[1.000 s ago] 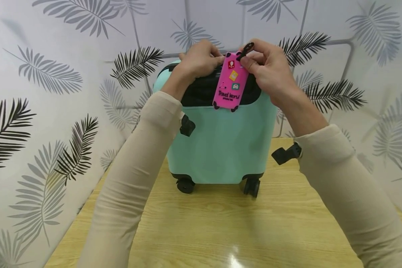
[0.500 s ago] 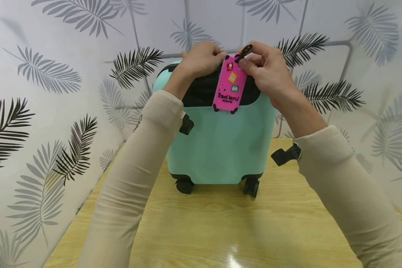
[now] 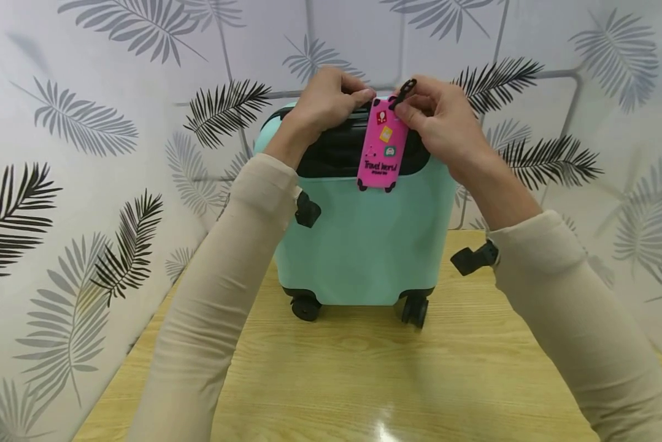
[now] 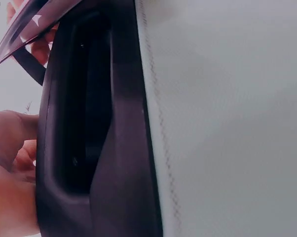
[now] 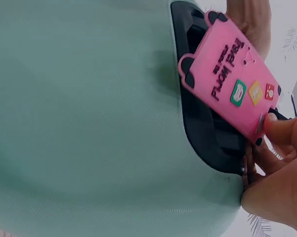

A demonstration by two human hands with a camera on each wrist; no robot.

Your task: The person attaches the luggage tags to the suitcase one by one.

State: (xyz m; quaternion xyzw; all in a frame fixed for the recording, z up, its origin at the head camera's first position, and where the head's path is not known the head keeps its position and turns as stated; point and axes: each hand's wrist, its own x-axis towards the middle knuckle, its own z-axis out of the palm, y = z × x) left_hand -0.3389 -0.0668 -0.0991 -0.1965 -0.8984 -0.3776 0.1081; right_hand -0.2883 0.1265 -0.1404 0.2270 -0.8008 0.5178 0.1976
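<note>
The right hand (image 3: pixel 445 121) is pinching, presumably steadying, a pink rectangular tag (image 3: pixel 379 158); the left hand (image 3: pixel 326 103) is hiding its grip.

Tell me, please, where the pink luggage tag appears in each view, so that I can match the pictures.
Head: the pink luggage tag is in the upper half, slightly right of centre.
Left wrist: what seems to be the pink luggage tag crosses the upper-left corner, seen at a steep angle.
Right wrist: the pink luggage tag is at upper right.
Shared landmark: the suitcase's black panel.
</note>
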